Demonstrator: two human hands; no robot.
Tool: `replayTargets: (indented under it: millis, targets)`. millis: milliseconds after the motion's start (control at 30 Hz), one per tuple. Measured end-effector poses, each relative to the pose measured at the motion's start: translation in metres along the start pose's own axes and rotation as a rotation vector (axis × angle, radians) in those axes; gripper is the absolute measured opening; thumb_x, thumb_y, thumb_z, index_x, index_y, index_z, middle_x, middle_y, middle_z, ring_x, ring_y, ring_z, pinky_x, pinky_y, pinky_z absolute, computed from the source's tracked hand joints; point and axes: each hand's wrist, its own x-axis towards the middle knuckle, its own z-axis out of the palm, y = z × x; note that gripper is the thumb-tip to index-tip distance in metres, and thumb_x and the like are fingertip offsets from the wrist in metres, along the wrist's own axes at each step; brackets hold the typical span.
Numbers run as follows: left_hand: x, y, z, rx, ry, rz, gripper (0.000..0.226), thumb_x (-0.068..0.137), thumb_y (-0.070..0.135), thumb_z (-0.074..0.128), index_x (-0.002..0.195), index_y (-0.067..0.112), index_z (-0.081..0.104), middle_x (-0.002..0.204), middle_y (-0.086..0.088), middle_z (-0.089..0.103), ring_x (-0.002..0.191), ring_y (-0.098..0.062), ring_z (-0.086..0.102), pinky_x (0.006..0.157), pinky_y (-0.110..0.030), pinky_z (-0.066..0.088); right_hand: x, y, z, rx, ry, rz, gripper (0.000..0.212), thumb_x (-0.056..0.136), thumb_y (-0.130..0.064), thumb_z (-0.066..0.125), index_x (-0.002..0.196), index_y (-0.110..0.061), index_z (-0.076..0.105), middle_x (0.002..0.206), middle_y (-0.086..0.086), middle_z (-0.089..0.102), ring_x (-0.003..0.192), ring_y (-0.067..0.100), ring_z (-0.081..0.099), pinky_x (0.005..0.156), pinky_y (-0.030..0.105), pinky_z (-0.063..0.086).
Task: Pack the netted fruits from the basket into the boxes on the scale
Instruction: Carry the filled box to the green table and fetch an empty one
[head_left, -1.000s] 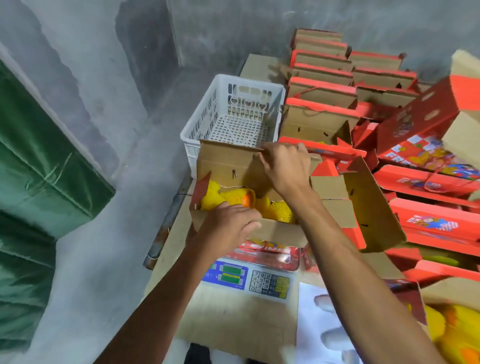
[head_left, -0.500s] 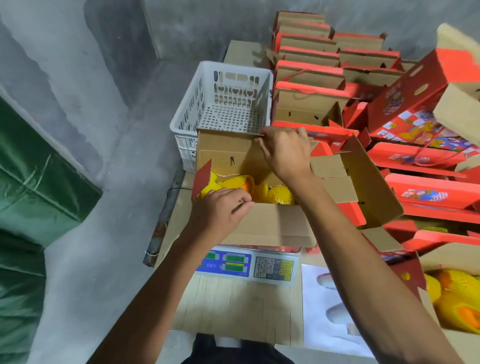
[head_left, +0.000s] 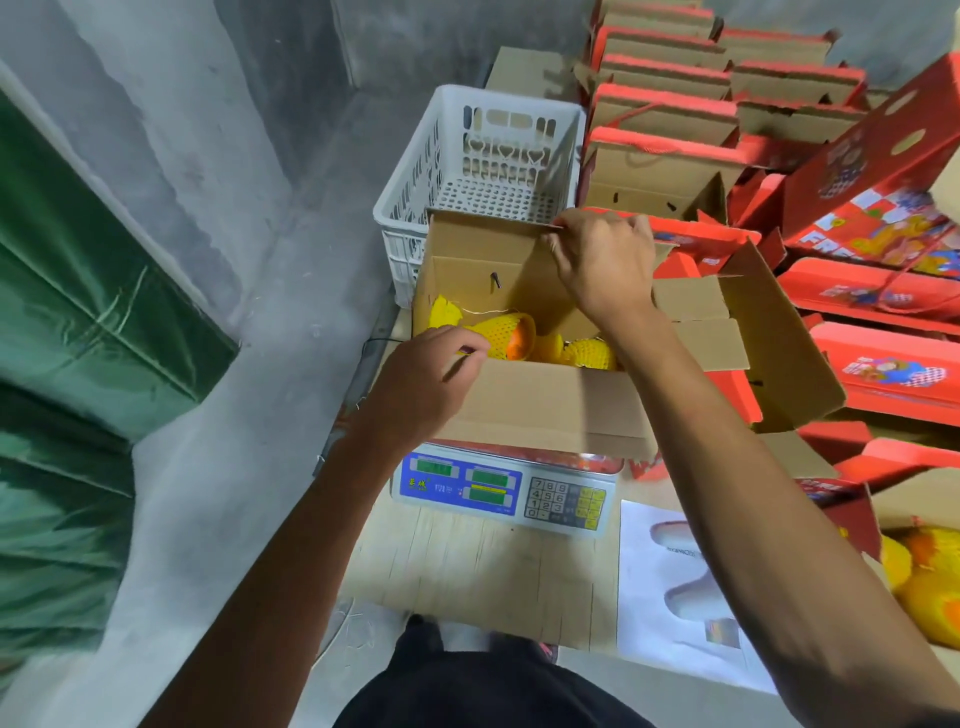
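A green cloth (head_left: 78, 291) hangs left, beside the grey concrete floor (head_left: 249, 364). On the pale desk (head_left: 467, 571) a scale (head_left: 504, 491) carries the open box (head_left: 545, 410) with netted fruits (head_left: 506, 338); the left hand (head_left: 421, 384) has its grip on the near flap, the right hand (head_left: 605, 260) pinches the far flap. A white basket (head_left: 483, 171) stands behind, red boxes (head_left: 857, 291) right

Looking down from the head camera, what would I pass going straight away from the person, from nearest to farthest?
Bare plywood tabletop → blue-faced digital scale → open brown cardboard box holding yellow-netted fruits → empty white plastic basket → grey concrete wall.
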Motion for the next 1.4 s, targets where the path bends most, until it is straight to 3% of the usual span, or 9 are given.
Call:
replayTargets:
  millis: [67, 267, 467, 767, 933, 1267, 1400]
  targets:
    - [-0.0027, -0.0011, -0.0031, -0.019, 0.002, -0.052, 0.013, 0.1, 0.012, 0.062, 0.106, 0.011, 0.074, 0.104, -0.003, 0.074, 0.096, -0.014, 0.064, 0.09, -0.037, 0.054, -0.0008, -0.0009, 0.0009, -0.001, 0.01, 0.0, 0.027, 0.103, -0.037, 0.05, 0.117, -0.024, 0.069, 0.107, 0.009, 0.074, 0.108, 0.033, 0.063, 0.09, 0.042, 0.033]
    - [-0.0078, 0.0003, -0.0046, -0.014, 0.025, -0.018, 0.011, 0.098, 0.008, 0.062, 0.104, 0.008, 0.072, 0.1, -0.005, 0.073, 0.095, -0.021, 0.067, 0.086, -0.041, 0.055, -0.0034, -0.0013, 0.0016, 0.0, 0.021, -0.001, 0.027, 0.103, -0.037, 0.051, 0.118, -0.024, 0.07, 0.107, 0.01, 0.075, 0.107, 0.033, 0.064, 0.091, 0.042, 0.034]
    - [-0.0084, -0.0028, -0.0045, -0.031, 0.039, -0.049, 0.011, 0.098, 0.012, 0.062, 0.104, 0.012, 0.072, 0.101, -0.001, 0.073, 0.094, -0.012, 0.065, 0.085, -0.029, 0.052, -0.0035, -0.0019, 0.0018, -0.017, 0.016, -0.005, 0.027, 0.103, -0.038, 0.05, 0.116, -0.024, 0.069, 0.105, 0.01, 0.074, 0.106, 0.034, 0.063, 0.09, 0.042, 0.034]
    - [-0.0087, -0.0077, -0.0041, -0.016, 0.015, -0.051, 0.013, 0.1, 0.014, 0.061, 0.105, 0.013, 0.072, 0.102, 0.0, 0.073, 0.095, -0.011, 0.065, 0.086, -0.027, 0.053, -0.0042, -0.0017, 0.0012, -0.011, 0.022, -0.009, 0.028, 0.103, -0.038, 0.049, 0.117, -0.024, 0.069, 0.105, 0.01, 0.074, 0.106, 0.034, 0.062, 0.09, 0.042, 0.033]
    - [-0.0089, -0.0074, -0.002, -0.017, 0.002, -0.039, 0.015, 0.099, 0.014, 0.058, 0.105, 0.012, 0.072, 0.099, -0.001, 0.072, 0.094, -0.015, 0.065, 0.085, -0.033, 0.055, -0.0047, -0.0016, 0.001, -0.014, 0.022, -0.01, 0.027, 0.103, -0.037, 0.049, 0.117, -0.024, 0.069, 0.106, 0.01, 0.074, 0.105, 0.034, 0.062, 0.089, 0.042, 0.033]
    - [-0.0089, -0.0086, -0.001, -0.02, 0.001, -0.05, 0.017, 0.099, 0.018, 0.056, 0.105, 0.013, 0.072, 0.099, 0.001, 0.072, 0.092, -0.01, 0.064, 0.082, -0.023, 0.052, -0.0039, -0.0002, 0.002, -0.005, 0.027, -0.009, 0.027, 0.103, -0.037, 0.05, 0.118, -0.024, 0.068, 0.107, 0.01, 0.074, 0.105, 0.034, 0.063, 0.09, 0.042, 0.034]
    - [-0.009, -0.0088, -0.0015, -0.016, 0.001, -0.052, 0.016, 0.099, 0.016, 0.058, 0.105, 0.013, 0.072, 0.1, -0.001, 0.072, 0.093, -0.012, 0.064, 0.083, -0.027, 0.054, -0.0031, -0.0011, 0.0031, 0.005, 0.031, -0.01, 0.026, 0.103, -0.036, 0.05, 0.116, -0.024, 0.069, 0.103, 0.011, 0.074, 0.103, 0.035, 0.063, 0.089, 0.043, 0.034]
